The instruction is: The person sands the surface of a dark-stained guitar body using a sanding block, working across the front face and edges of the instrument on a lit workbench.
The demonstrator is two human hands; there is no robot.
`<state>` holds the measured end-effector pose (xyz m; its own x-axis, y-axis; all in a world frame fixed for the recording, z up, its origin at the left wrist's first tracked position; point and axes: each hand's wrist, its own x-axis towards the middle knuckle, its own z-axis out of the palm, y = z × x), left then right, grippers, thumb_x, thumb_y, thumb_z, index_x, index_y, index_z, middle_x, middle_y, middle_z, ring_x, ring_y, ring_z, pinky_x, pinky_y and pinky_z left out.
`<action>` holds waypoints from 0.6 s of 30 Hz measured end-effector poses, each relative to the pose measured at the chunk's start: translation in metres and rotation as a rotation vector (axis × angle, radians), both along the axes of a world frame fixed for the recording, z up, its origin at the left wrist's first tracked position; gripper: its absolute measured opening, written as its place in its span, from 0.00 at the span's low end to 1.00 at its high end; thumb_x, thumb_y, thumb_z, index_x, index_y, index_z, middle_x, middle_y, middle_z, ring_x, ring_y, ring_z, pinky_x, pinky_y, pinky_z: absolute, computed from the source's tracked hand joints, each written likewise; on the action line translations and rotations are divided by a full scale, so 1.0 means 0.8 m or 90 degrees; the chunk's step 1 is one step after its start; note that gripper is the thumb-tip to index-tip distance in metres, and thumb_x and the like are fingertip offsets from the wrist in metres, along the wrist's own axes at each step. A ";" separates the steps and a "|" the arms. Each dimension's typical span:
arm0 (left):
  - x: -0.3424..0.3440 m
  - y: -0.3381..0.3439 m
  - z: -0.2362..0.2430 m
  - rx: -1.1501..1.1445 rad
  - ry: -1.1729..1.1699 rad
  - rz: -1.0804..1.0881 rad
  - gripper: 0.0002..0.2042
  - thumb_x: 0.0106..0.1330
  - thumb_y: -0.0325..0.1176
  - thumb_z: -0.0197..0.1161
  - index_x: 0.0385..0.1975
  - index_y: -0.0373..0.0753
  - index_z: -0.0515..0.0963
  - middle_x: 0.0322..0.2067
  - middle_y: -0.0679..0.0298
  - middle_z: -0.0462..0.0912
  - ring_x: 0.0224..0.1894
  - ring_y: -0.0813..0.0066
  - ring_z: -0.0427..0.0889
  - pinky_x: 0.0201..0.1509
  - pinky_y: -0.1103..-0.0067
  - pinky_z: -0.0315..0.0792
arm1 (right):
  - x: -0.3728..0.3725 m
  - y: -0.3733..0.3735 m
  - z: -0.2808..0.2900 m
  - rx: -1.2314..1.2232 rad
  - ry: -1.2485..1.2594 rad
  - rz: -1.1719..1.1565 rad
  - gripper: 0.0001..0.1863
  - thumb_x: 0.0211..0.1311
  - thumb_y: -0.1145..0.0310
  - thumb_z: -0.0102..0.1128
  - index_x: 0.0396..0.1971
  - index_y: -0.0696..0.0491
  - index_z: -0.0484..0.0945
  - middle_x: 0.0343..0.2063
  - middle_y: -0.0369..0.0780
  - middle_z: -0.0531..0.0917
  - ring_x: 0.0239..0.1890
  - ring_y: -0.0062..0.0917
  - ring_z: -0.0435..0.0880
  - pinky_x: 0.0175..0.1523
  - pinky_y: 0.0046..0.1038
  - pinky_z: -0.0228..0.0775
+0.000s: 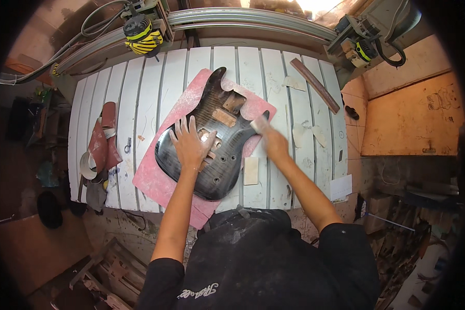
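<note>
The left hand (190,146) lies flat and open on the dark guitar body (210,135), while the right hand (274,143) clenches a pale sanding piece (258,124) at its upper horn, which looks still unfinished.

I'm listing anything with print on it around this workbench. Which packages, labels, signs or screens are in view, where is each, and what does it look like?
No packages, signs or screens show.
White paper sheet: at the slatted bench's right edge, rectangular; too small to tell any print.
Pale script mark: on the person's black garment, bottom centre.
</note>
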<state>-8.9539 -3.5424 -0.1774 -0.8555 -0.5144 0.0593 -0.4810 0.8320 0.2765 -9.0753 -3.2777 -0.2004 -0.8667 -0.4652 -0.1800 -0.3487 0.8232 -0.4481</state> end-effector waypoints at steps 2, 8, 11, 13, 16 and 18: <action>-0.002 0.003 0.002 0.003 -0.001 -0.006 0.46 0.64 0.66 0.63 0.74 0.36 0.66 0.75 0.46 0.64 0.80 0.48 0.56 0.81 0.47 0.46 | -0.032 0.005 -0.007 -0.057 0.110 0.002 0.28 0.70 0.75 0.45 0.69 0.47 0.75 0.68 0.48 0.75 0.55 0.48 0.85 0.61 0.45 0.77; 0.000 0.000 -0.001 0.005 -0.007 0.001 0.47 0.64 0.67 0.63 0.74 0.36 0.66 0.75 0.46 0.64 0.80 0.48 0.56 0.82 0.47 0.45 | 0.030 -0.021 0.004 -0.114 0.085 0.044 0.27 0.74 0.72 0.42 0.71 0.51 0.71 0.67 0.48 0.77 0.54 0.50 0.85 0.59 0.48 0.78; -0.001 0.001 0.003 0.011 -0.010 0.000 0.47 0.64 0.67 0.62 0.75 0.36 0.66 0.75 0.46 0.64 0.80 0.48 0.55 0.82 0.47 0.45 | 0.011 -0.001 -0.001 -0.083 0.085 0.091 0.32 0.67 0.78 0.47 0.72 0.44 0.72 0.69 0.45 0.76 0.59 0.46 0.84 0.64 0.41 0.77; -0.001 0.003 0.005 0.012 -0.012 -0.002 0.47 0.64 0.67 0.62 0.75 0.36 0.66 0.75 0.46 0.64 0.80 0.48 0.55 0.82 0.47 0.45 | -0.029 0.009 -0.016 0.015 0.008 0.016 0.32 0.67 0.77 0.46 0.72 0.44 0.72 0.69 0.45 0.76 0.61 0.45 0.82 0.66 0.41 0.76; 0.001 0.000 0.007 0.012 -0.016 -0.002 0.47 0.64 0.67 0.63 0.75 0.36 0.66 0.75 0.46 0.64 0.80 0.48 0.55 0.82 0.47 0.45 | -0.035 -0.006 0.001 -0.054 0.116 -0.044 0.33 0.67 0.77 0.46 0.72 0.44 0.72 0.70 0.45 0.74 0.60 0.46 0.83 0.65 0.43 0.76; 0.000 -0.001 0.001 0.009 -0.011 0.003 0.47 0.64 0.66 0.63 0.75 0.36 0.65 0.75 0.45 0.64 0.80 0.48 0.55 0.82 0.47 0.45 | -0.010 -0.013 0.004 -0.043 0.096 -0.005 0.34 0.66 0.77 0.47 0.72 0.43 0.71 0.71 0.44 0.73 0.59 0.47 0.83 0.64 0.43 0.77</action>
